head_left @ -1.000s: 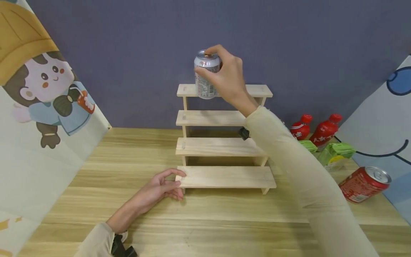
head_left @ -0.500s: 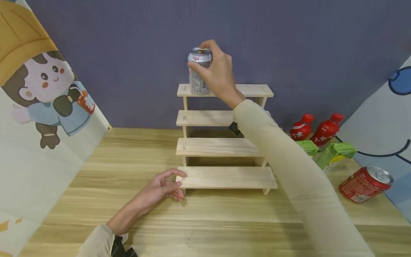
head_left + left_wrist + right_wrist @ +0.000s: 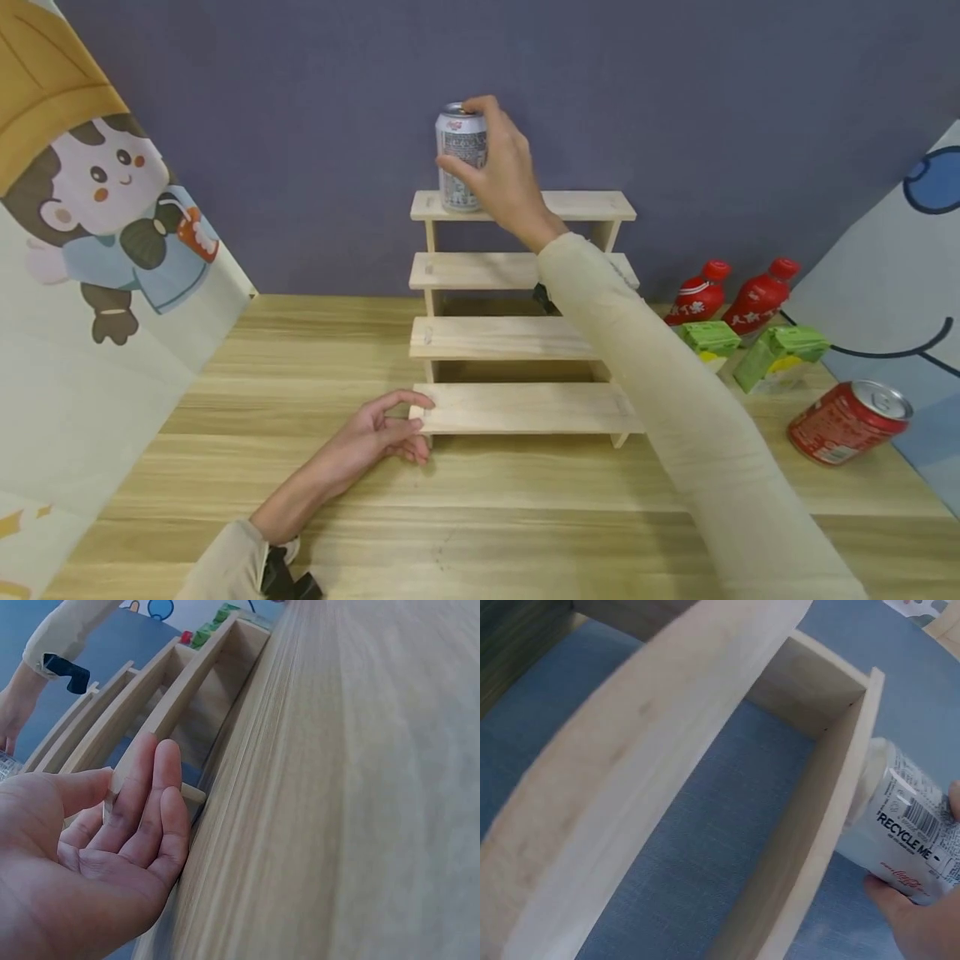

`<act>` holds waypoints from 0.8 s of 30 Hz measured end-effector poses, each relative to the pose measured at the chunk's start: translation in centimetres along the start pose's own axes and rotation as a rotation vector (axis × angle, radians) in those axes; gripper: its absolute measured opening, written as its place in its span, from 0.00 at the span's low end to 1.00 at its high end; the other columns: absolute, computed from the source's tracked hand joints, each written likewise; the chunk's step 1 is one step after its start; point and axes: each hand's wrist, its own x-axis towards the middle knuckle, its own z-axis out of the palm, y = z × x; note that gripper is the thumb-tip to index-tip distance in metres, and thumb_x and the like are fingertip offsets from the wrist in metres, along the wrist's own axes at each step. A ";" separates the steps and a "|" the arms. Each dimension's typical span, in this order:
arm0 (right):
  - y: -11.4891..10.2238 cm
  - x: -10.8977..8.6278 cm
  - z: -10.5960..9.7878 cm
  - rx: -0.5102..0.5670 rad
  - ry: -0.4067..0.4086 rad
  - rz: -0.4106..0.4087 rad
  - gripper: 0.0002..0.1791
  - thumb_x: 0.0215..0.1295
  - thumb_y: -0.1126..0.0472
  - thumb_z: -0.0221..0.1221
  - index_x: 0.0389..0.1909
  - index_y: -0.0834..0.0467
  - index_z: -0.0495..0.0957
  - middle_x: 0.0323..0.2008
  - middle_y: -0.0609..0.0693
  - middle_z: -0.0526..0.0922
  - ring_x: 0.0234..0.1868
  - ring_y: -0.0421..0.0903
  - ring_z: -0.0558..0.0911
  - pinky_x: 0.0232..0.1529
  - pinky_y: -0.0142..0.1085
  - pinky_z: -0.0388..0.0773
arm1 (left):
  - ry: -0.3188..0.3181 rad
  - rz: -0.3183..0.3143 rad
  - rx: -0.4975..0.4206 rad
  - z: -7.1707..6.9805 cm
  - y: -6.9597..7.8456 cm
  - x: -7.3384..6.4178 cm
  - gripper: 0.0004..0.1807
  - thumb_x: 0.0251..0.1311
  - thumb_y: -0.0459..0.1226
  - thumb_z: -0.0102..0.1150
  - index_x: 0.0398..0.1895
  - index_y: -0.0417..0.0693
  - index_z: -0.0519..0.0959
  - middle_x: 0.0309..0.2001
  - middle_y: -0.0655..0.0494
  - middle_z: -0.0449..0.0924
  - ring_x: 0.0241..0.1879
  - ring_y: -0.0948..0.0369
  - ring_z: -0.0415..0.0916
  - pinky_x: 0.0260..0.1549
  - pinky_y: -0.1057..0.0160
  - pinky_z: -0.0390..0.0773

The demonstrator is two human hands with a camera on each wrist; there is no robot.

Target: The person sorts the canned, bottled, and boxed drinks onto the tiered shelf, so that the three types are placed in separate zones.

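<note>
A silver Coca-Cola can point(image 3: 462, 148) stands upright at the left end of the top tier of a four-step... wooden shelf stand point(image 3: 517, 408). My right hand point(image 3: 506, 171) holds the can, thumb across its side and index finger over its lid. In the right wrist view the can's base point(image 3: 870, 780) is right at the top board's edge, with "RECYCLE ME" printed on its side. My left hand point(image 3: 382, 433) pinches the left end of the lowest board between thumb and fingers, as the left wrist view point(image 3: 112, 855) also shows.
On the right of the wooden table point(image 3: 225, 400) stand two red-capped bottles point(image 3: 761, 296), two green drink cartons point(image 3: 783, 354) and a red can point(image 3: 847, 421). A dark blue wall point(image 3: 315, 150) rises close behind the stand. My right sleeve point(image 3: 660, 383) crosses over its right side.
My right hand has carried the silver can leftward and set it over the left end of the top tier. The left hand keeps its place on the lowest board.
</note>
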 end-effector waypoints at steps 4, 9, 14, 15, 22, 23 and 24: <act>0.2 0.1 0.1 0.022 -0.024 0.007 0.36 0.64 0.47 0.64 0.68 0.54 0.61 0.59 0.50 0.73 0.54 0.41 0.76 0.49 0.31 0.78 | 0.003 -0.001 0.007 0.0 0.1 -0.1 0.21 0.73 0.34 0.51 0.65 0.38 0.66 0.35 0.45 0.86 0.38 0.49 0.85 0.46 0.54 0.84; 0.3 0.0 0.2 0.012 -0.029 -0.004 0.37 0.65 0.47 0.63 0.70 0.54 0.60 0.61 0.50 0.71 0.55 0.41 0.75 0.50 0.31 0.77 | 0.005 -0.004 0.010 0.1 0.1 -0.2 0.21 0.73 0.34 0.51 0.66 0.37 0.65 0.35 0.46 0.87 0.38 0.50 0.85 0.45 0.55 0.84; 0.4 0.0 0.0 -0.033 -0.066 -0.004 0.38 0.66 0.47 0.62 0.72 0.52 0.57 0.66 0.49 0.67 0.59 0.41 0.73 0.54 0.31 0.75 | 0.006 -0.009 0.006 0.0 -0.2 0.1 0.21 0.74 0.36 0.52 0.65 0.39 0.66 0.35 0.46 0.87 0.38 0.49 0.85 0.45 0.54 0.84; 0.4 0.0 -0.1 -0.040 -0.075 -0.004 0.39 0.66 0.47 0.62 0.73 0.51 0.57 0.67 0.48 0.66 0.60 0.40 0.72 0.56 0.31 0.74 | 0.006 -0.009 0.006 0.0 -0.3 0.2 0.21 0.74 0.36 0.52 0.65 0.39 0.66 0.35 0.46 0.87 0.38 0.49 0.85 0.45 0.53 0.84; 0.7 -0.8 -0.5 -0.057 -0.106 -0.040 0.47 0.67 0.50 0.62 0.80 0.46 0.45 0.77 0.45 0.54 0.71 0.36 0.61 0.68 0.27 0.62 | 0.003 0.002 0.013 -0.3 -0.4 0.1 0.21 0.73 0.35 0.52 0.65 0.38 0.66 0.35 0.45 0.86 0.38 0.49 0.85 0.46 0.53 0.84; 0.8 -1.0 -0.6 -0.057 -0.109 -0.048 0.49 0.67 0.50 0.62 0.80 0.45 0.42 0.78 0.44 0.51 0.72 0.36 0.58 0.69 0.27 0.60 | 0.004 0.001 0.015 -0.3 -0.4 0.1 0.21 0.73 0.35 0.52 0.65 0.38 0.66 0.35 0.45 0.86 0.38 0.49 0.85 0.46 0.53 0.84; 0.9 -1.2 -0.7 -0.054 -0.110 -0.059 0.49 0.67 0.51 0.62 0.80 0.45 0.40 0.78 0.44 0.50 0.73 0.35 0.56 0.70 0.27 0.58 | 0.004 0.001 0.016 -0.3 -0.4 0.2 0.21 0.73 0.35 0.52 0.65 0.38 0.66 0.35 0.45 0.86 0.38 0.50 0.85 0.45 0.53 0.84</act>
